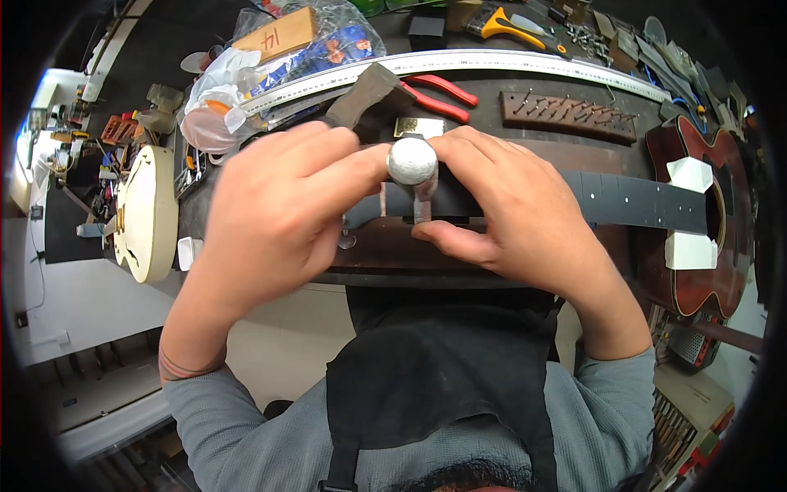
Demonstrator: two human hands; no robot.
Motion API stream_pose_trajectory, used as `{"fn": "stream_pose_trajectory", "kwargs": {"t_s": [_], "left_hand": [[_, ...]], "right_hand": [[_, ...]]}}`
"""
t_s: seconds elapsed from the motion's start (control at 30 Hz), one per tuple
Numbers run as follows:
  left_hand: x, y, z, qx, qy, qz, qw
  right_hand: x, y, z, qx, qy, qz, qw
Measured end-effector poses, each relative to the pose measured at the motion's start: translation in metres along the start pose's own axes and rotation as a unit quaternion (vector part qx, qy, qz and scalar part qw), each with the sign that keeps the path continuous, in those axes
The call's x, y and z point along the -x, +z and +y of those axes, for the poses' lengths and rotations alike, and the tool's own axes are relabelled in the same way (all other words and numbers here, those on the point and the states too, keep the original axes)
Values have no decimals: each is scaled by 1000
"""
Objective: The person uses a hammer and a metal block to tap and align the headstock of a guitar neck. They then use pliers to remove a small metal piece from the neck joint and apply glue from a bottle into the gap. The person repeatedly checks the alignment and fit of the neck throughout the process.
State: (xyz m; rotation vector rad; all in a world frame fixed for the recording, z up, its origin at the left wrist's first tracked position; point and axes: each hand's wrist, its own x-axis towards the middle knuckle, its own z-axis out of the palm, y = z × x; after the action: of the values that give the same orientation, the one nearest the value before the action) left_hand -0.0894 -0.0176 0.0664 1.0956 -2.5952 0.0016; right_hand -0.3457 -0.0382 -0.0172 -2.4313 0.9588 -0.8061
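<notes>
My left hand is closed round a hammer whose round, dented metal head stands over the guitar neck. The hammer's handle is mostly hidden by my fingers. Across the same neck lies my right hand, thumb at its near edge and fingers at its far edge, close beside the hammer head. What lies directly under the head cannot be seen. The neck has a dark fretboard with pale dots and runs right to a dark red guitar body. White pads sit on either side of the fretboard there.
Beyond the neck lie a wooden block with several thin wires, red-handled pliers, a dark blocky tool and a long metal ruler. Plastic bags are at the back left. A cream guitar body stands left.
</notes>
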Motion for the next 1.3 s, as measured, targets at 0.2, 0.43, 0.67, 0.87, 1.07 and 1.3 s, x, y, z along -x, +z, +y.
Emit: {"fn": "stream_pose_trajectory", "kwargs": {"t_s": [0.2,0.43,0.67,0.87,1.07,1.3], "left_hand": [[29,1,10,241,-62,274,929],[31,-12,18,217,-124,174,952],[12,4,1,6,7,14,1000],[49,7,0,275,-88,289,913],[10,3,7,10,-40,45,998],[59,0,-27,195,-273,184,924]], "right_hand": [[1,-2,3,-13,-17,-5,1000],[2,-3,6,-20,-24,-8,999],[1,-2,5,-14,-21,-23,999],[1,-5,4,-11,-24,-28,999],[3,-2,8,-17,-17,-31,999],[0,-2,3,-5,-16,-12,1000]]}}
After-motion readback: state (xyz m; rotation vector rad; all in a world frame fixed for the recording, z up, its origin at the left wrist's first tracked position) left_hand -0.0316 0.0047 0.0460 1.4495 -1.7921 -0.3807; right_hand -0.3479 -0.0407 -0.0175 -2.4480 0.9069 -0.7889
